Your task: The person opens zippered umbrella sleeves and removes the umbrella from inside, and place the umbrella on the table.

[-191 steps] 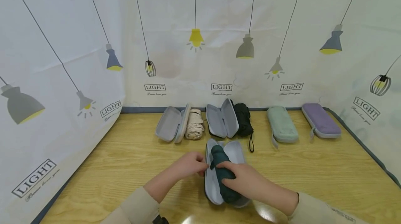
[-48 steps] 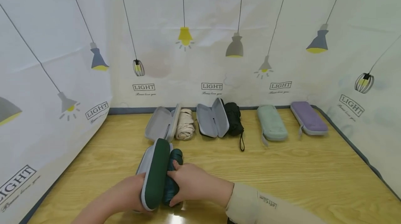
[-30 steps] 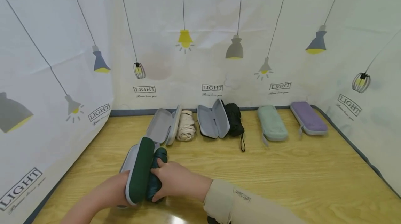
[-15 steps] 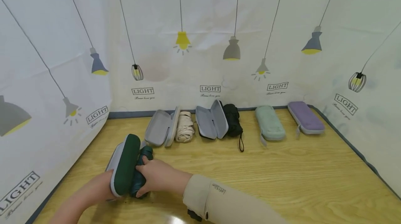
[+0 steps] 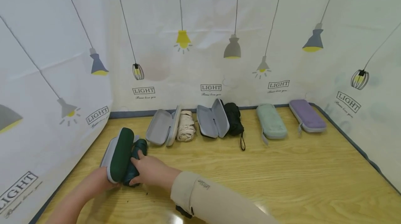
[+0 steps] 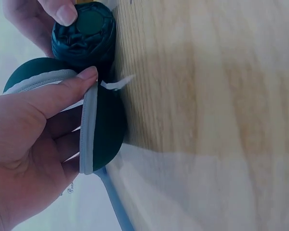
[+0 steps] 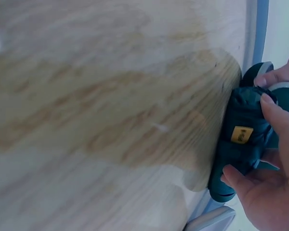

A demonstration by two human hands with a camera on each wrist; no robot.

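Note:
At the left of the head view stands a dark green hard zip case (image 5: 121, 156), spread open with its lid upright and its grey lining facing left. My left hand (image 6: 29, 130) holds it by the rim, thumb on the zip edge and the other fingers inside. Directly right of the lid lies a folded dark green umbrella (image 5: 141, 146). My right hand (image 5: 151, 170) grips it along its side. The right wrist view shows a yellow label on the umbrella (image 7: 231, 149), and the thumb and fingers of the right hand (image 7: 272, 178) around it.
Along the back of the wooden table (image 5: 250, 175) lie an open grey-lined case (image 5: 158, 128), a beige folded umbrella (image 5: 186, 126), an open black case (image 5: 208, 121), a black folded umbrella (image 5: 233, 118), a closed mint case (image 5: 271, 121) and a closed purple case (image 5: 307, 116).
Earlier the green umbrella lay inside the open green case at the middle front. Now it is outside, beside the lid, and both hands have moved case and umbrella left and farther back.

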